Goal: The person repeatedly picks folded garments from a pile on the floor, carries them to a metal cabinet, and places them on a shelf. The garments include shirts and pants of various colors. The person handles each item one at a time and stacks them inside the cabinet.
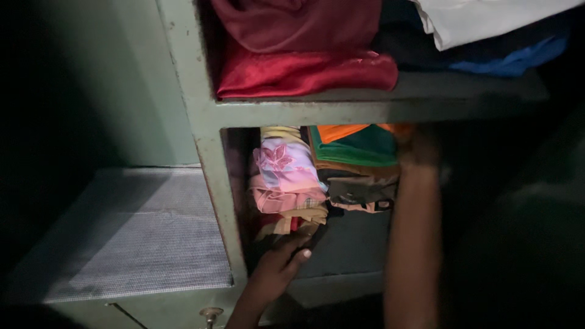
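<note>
Inside a pale green metal cupboard (207, 152), the lower shelf holds two stacks of folded clothes. The left stack (286, 176) is pink, yellow and peach, with a dark garment (311, 234) at the bottom. My left hand (277, 265) reaches up from below and its fingers curl around that dark garment, thumb showing. The right stack (353, 152) is orange, green and brown. My right forearm (414, 244) rises in front of the shelf, and my right hand (417, 146) rests in shadow against the top right of that stack. Its fingers are too dark to make out.
The upper shelf (378, 103) carries red and maroon cloth (304, 61), a white folded piece (487, 21) and blue cloth (518, 61). A grey woven surface (134, 231) lies to the left of the cupboard. A small round metal knob (211, 314) sits at the bottom edge. The surroundings are very dark.
</note>
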